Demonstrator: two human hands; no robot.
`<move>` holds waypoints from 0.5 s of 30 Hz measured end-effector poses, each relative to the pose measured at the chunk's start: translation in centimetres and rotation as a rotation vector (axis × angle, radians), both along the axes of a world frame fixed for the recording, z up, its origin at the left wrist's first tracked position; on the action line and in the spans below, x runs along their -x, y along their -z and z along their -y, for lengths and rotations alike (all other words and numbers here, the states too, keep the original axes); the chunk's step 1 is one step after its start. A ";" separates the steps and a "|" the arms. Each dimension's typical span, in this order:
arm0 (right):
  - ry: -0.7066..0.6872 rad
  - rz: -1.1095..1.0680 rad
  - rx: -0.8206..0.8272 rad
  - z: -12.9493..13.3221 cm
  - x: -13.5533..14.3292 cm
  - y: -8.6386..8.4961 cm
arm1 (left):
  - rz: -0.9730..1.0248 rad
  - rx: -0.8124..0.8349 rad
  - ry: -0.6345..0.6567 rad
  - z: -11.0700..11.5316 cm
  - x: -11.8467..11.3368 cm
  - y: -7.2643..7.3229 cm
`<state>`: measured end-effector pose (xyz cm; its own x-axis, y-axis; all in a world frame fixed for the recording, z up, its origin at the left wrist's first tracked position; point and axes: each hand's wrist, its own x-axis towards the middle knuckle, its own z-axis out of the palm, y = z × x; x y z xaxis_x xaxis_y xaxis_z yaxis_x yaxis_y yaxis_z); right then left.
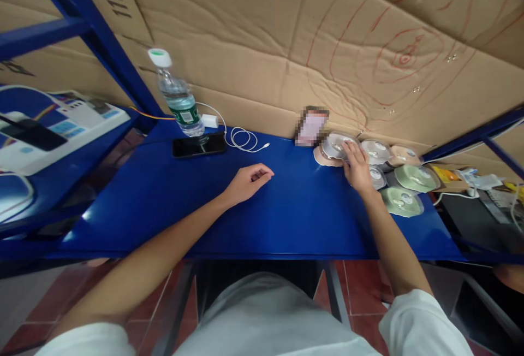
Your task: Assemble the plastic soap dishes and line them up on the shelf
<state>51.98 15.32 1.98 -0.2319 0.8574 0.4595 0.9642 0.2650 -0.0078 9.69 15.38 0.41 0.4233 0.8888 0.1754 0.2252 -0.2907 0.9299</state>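
Over the middle of the blue table [286, 208], my left hand [248, 182] is curled with its fingers together; whether anything is inside cannot be seen. My right hand [357, 166] has its fingers on a clear-lidded round container [335, 146], which sits on top of a peach-coloured one [323, 157] at the back. Beside that hand are a whitish container [376, 152], another peach one [404, 155] and two green ones, one [415, 178] behind the other [402, 202]. A small whitish container [377, 177] is partly hidden by my right hand.
A water bottle [180, 102] stands behind a black phone [199, 145] at the back left, near a white cable [243, 140] and charger [210, 121]. A blurred upright phone [311, 126] leans on the cardboard wall [245, 34]. Blue frame posts flank both sides.
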 end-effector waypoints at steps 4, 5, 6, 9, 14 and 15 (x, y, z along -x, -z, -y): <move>0.038 -0.017 -0.012 0.4 0.2 -0.2 | -0.021 -0.012 0.001 0.2 0.0 0.1; 0.061 -0.020 -0.027 0.9 0.3 -0.4 | -0.025 -0.016 0.002 0.2 0.0 0.1; 0.091 -0.025 -0.049 1.7 0.4 -0.6 | -0.028 -0.021 0.003 0.3 0.1 0.1; 0.224 -0.039 -0.120 4.8 0.2 -1.1 | -0.036 -0.033 0.010 0.5 0.1 -0.1; 0.461 0.035 -0.125 9.3 -0.9 -0.1 | -0.061 -0.111 0.082 1.2 -0.2 -0.5; 0.467 0.053 -0.095 9.9 -0.7 0.3 | -0.073 -0.127 0.108 1.4 -0.3 -0.5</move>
